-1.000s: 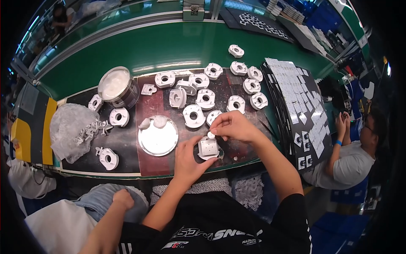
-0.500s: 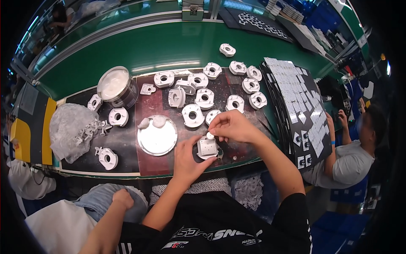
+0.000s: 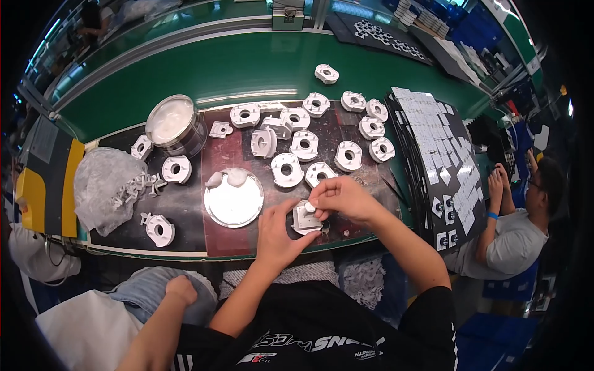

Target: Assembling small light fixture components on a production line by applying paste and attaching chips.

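Observation:
Near the front edge of the bench, a white housing with a square plate (image 3: 304,221) on top sits between the thumb and fingers of my left hand (image 3: 275,234). Dark dots mark the plate's face. My right hand (image 3: 348,199) pinches a small white round piece (image 3: 310,208) just over the plate's far part; whether it touches the plate I cannot tell. Beyond my hands lie several white housings with round central holes (image 3: 287,170). Left of my left hand is a round metal lid (image 3: 234,201) with whitish lumps of paste (image 3: 237,178) at its far rim.
A tub of white paste (image 3: 170,122) stands at the back left, with a clear bag (image 3: 105,191) of small white parts nearer. Stacked black boards (image 3: 411,161) bearing white plates are on the right. A co-worker (image 3: 516,241) sits beyond them; another person's forearm (image 3: 154,328) is at lower left.
My right hand has brought the small round piece a little nearer to me, farther over the plate. My left hand keeps its hold. The whole view has shifted slightly.

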`<state>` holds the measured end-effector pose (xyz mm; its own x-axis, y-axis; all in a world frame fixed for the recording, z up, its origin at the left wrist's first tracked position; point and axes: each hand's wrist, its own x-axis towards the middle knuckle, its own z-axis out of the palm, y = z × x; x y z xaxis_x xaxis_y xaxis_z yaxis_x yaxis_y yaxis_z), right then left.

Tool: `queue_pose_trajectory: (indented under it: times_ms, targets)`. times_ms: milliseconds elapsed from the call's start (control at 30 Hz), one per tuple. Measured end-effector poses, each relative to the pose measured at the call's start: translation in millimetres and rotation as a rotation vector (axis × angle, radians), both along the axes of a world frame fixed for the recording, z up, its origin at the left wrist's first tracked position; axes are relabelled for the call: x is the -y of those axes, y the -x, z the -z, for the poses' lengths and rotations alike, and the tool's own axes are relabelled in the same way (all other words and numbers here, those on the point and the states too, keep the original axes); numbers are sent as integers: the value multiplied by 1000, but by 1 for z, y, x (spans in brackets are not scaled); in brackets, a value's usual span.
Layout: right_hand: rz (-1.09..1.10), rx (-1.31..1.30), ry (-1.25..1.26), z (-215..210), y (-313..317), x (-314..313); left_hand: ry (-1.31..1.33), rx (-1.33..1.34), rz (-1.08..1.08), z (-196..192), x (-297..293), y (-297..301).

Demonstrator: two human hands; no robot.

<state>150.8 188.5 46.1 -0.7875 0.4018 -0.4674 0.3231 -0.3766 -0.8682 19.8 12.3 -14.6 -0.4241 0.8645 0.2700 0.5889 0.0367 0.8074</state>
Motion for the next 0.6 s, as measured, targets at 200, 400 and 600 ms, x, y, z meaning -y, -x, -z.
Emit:
queue_pose_trajectory:
  times_ms: [200, 400, 600]
  targets:
    - [53, -46, -84, -13, 0, 2, -40, -38, -4, 4, 2, 2]
    - [46, -32, -120, -13, 1, -5, -28, -33, 0, 2, 1, 1]
    - [26, -34, -105, -12, 1, -5, -40, -30, 9, 1, 1, 1]
